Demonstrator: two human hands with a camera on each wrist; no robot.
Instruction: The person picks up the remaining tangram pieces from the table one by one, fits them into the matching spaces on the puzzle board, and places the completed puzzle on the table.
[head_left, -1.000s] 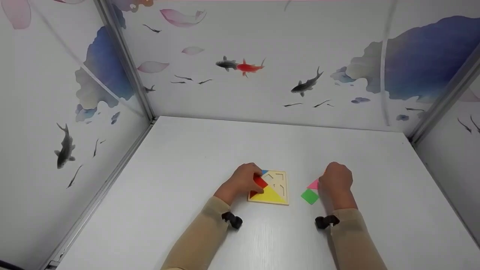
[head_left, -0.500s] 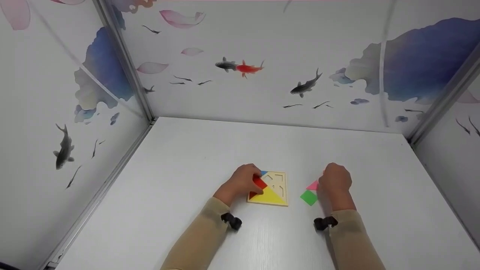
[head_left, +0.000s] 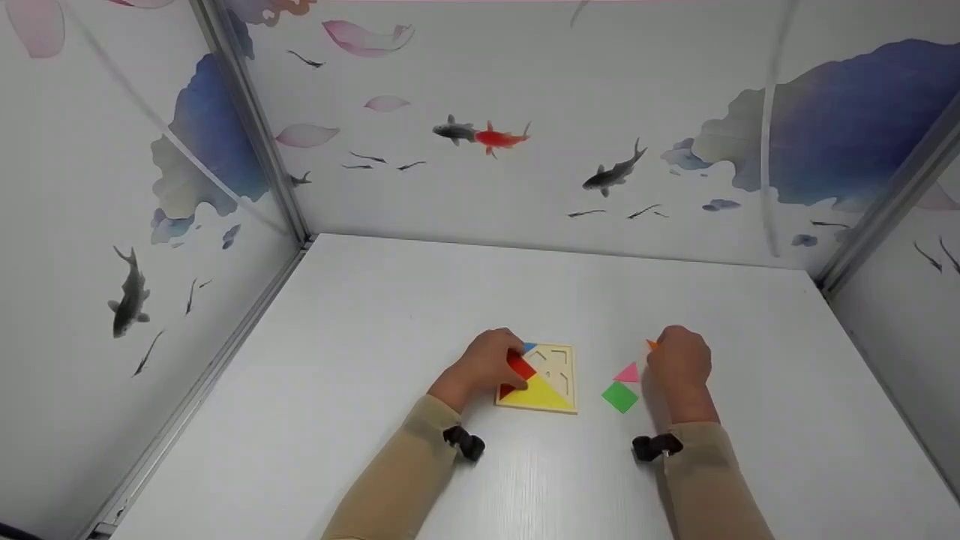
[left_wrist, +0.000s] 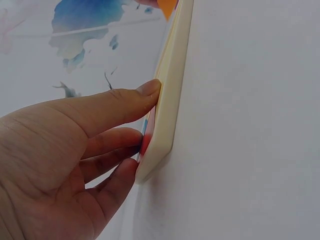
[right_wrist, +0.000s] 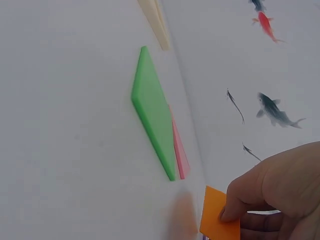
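Note:
A pale wooden tangram board (head_left: 574, 379) lies mid-table, with yellow (head_left: 541, 394), red (head_left: 520, 365) and blue pieces in its left part and bare wood at its right. My left hand (head_left: 491, 358) holds its left side, thumb and curved fingertips set on the pieces and edge. To the right, my right hand (head_left: 680, 365) pinches an orange piece (right_wrist: 214, 212) between thumb and fingers. A thin purple edge shows below the orange piece in the right wrist view. Left of that hand lie a green square (head_left: 620, 397) and a pink triangle (head_left: 628, 373), nearly touching.
The white tabletop (head_left: 420, 300) runs back to a wall (head_left: 510, 195) printed with fish and petals. Metal posts (head_left: 255, 120) stand at the corners. Dark wrist cameras (head_left: 465, 442) sit on both sleeves.
My right hand has shifted slightly right with the orange piece, whose tip now shows, and the pink triangle is uncovered. The left hand and board stay put.

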